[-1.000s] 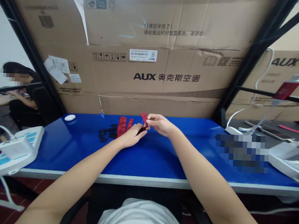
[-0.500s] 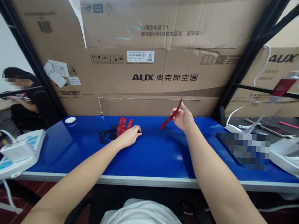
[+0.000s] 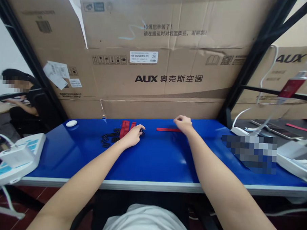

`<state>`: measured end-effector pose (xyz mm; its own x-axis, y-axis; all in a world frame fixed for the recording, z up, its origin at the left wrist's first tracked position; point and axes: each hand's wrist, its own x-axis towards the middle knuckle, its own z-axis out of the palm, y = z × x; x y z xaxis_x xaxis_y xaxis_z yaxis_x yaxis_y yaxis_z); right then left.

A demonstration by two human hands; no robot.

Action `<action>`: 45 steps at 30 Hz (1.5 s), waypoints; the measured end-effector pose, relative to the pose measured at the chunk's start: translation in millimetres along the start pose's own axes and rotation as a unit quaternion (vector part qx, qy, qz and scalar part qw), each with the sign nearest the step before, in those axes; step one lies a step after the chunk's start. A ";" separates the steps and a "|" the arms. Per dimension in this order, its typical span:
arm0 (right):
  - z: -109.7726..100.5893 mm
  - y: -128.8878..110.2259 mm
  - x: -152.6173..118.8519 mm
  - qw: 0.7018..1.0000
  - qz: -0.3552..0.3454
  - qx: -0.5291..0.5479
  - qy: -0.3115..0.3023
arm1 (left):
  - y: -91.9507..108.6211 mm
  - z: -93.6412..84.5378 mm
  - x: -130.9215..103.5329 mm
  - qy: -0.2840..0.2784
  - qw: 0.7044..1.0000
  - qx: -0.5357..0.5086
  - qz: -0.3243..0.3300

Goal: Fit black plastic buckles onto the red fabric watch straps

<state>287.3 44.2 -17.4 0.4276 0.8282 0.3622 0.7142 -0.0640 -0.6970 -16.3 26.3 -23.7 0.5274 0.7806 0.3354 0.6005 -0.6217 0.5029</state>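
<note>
A red strap (image 3: 168, 130) lies flat on the blue tabletop, its right end hidden by my right hand (image 3: 184, 123). The fingers of that hand are loosely bent above the strap, with nothing visible between them. Farther left, my left hand (image 3: 133, 136) is closed on a small black buckle (image 3: 143, 130) that shows between thumb and fingers. Beside this hand are more red straps (image 3: 124, 128), laid side by side and partly covered by it. Several black buckles (image 3: 106, 139) are scattered just left of those straps.
A white round disc (image 3: 71, 123) lies at the back left. A white power strip (image 3: 34, 157) with a plugged-in adapter stands at the left edge. A blurred-out flat object (image 3: 253, 155) and white cables are on the right. Cardboard (image 3: 154, 91) walls off the back.
My right hand has laid the red strap, held tilted in the air before, flat on the table. My left hand has shifted slightly, and the black buckle now shows in its fingers.
</note>
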 end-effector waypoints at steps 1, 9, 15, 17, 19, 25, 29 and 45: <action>7.2 -9.6 -6.3 0.998 -0.021 -0.033 -0.047 | 1.3 0.1 0.3 0.002 1.000 -0.011 -0.006; 23.4 -51.2 -43.4 0.942 -0.120 -0.005 -0.314 | -1.4 1.5 2.1 0.098 0.979 -0.172 -0.038; 17.4 -71.1 -61.7 0.895 -0.168 0.159 -0.382 | 10.7 -7.6 -2.8 0.083 0.936 -0.338 -0.056; 15.9 -75.7 -64.9 0.884 -0.164 0.199 -0.391 | 15.9 -11.3 -5.9 0.059 0.931 -0.356 -0.058; 15.1 -77.5 -65.8 0.881 -0.173 0.216 -0.383 | 19.1 -13.3 -8.2 0.036 0.925 -0.373 -0.064; 13.5 -77.6 -64.1 0.860 -0.216 0.240 -0.396 | 17.6 -11.8 -9.9 -0.001 0.914 -0.400 -0.066; 10.2 -80.3 -65.8 0.842 -0.228 0.279 -0.402 | 16.7 -11.7 -10.1 -0.006 0.904 -0.422 -0.068; 15.0 -82.2 -70.2 0.817 -0.168 0.352 -0.424 | 22.1 -11.3 -9.6 0.020 0.886 -0.458 -0.068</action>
<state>190.3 -0.3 5.1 -0.4773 0.8408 0.2553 0.0885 0.3350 -0.9380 -14.9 5.8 -6.8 0.4547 0.8577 0.2399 -0.0917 -0.2229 0.9705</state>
